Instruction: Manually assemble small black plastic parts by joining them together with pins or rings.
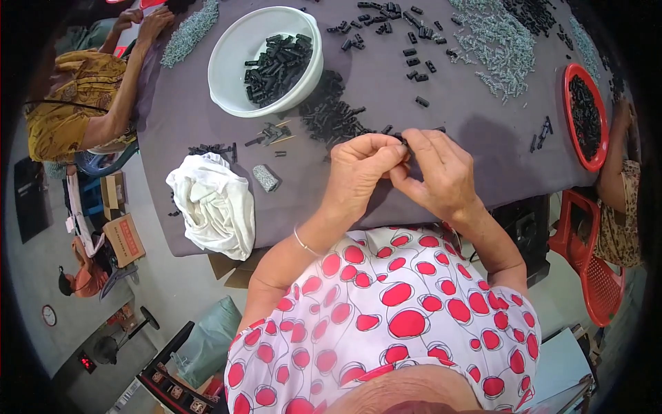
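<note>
My left hand (360,172) and my right hand (439,169) meet over the near edge of the table. Their fingertips are pinched together on a small black part (404,141), mostly covered by the fingers. Just beyond my left hand lies a heap of short black tube-like parts (334,114). A white plastic bowl (219,69), tilted in view, holds more black parts (276,69). Small metal springs (500,52) are spread in a pile at the far right, with loose black parts (412,62) scattered beside them.
A crumpled white cloth (214,207) lies at the table's left, by a small speckled block (265,178) and thin sticks (274,132). A red tray (598,155) of black parts sits at the right edge. Co-workers' arms (114,121) show at both sides; a red chair (586,269) stands right.
</note>
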Available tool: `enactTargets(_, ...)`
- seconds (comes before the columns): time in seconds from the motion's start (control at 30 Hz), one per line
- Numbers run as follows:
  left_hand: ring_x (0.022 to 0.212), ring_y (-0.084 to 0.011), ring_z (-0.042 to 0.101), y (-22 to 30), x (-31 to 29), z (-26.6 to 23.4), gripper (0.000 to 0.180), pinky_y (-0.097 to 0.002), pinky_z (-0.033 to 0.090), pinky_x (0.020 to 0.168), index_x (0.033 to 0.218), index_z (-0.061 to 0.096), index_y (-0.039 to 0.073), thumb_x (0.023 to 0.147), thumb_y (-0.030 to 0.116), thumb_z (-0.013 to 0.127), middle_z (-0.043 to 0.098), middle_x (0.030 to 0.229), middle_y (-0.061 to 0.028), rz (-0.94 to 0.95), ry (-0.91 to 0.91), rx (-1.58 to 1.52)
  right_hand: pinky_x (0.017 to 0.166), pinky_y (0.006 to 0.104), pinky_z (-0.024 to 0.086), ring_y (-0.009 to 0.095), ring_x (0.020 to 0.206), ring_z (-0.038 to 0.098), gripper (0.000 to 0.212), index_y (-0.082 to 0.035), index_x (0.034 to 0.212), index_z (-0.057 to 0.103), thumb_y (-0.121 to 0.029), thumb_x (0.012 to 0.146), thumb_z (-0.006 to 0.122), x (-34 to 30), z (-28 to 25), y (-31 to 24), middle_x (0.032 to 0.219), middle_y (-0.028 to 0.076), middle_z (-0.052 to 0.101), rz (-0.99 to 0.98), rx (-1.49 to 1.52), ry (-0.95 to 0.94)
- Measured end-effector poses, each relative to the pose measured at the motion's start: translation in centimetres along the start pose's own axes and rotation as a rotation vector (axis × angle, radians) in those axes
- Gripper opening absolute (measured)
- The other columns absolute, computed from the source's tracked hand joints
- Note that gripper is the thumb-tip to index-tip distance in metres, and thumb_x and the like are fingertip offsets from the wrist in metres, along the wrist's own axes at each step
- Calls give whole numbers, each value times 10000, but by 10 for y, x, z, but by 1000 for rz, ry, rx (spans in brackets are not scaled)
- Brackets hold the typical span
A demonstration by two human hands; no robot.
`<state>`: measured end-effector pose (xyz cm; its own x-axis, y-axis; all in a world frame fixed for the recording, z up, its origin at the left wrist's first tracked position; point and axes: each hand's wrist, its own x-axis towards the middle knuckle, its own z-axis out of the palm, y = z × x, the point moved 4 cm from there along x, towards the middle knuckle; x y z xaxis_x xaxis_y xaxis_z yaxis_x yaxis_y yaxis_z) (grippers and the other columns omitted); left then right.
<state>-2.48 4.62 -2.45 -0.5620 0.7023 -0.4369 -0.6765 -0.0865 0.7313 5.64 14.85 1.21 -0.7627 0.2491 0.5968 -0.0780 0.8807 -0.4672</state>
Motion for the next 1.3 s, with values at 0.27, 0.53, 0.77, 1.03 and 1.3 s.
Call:
enactTargets(0.27,676,-105,618,8,-3,0,136,-228,516,620,887,660,-37,865,90,618,657,756,-64,-10,-54,205,488,323,461,218,573,556,296,-16,870,577,-100,628,725,0,0,0,668,57,503,-24,-5,-83)
enactTargets(0.53,744,-151,650,9,-11,-8,288,-253,531,656,1004,609,-55,937,200,493,666,846,-108,-128,-138,140,431,325,410,218,482,490,259,-25,770,558,-91,593,735,-1,-5,6,614,49,458,-78,43,-8)
enactTargets(0.77,763,-136,646,0,-17,-9,268,-250,534,654,981,633,-39,927,210,551,670,858,-101,-235,-244,129,426,321,406,214,476,478,221,-44,699,510,-55,612,714,-10,-5,-3,592,50,423,-108,126,-38)
enactTargets(1.03,716,-104,630,19,-32,-11,176,-226,518,620,957,659,-46,869,106,661,675,810,-76,-109,-197,305,554,352,483,268,629,572,313,-18,944,594,-20,646,687,-6,-13,5,780,101,548,26,438,-213)
enactTargets(1.3,624,-87,568,153,-21,-36,142,-243,443,583,866,685,-2,796,118,718,639,712,-47,839,517,1287,666,369,472,264,758,569,154,-41,858,607,27,727,648,-5,-10,47,822,77,573,158,240,-168)
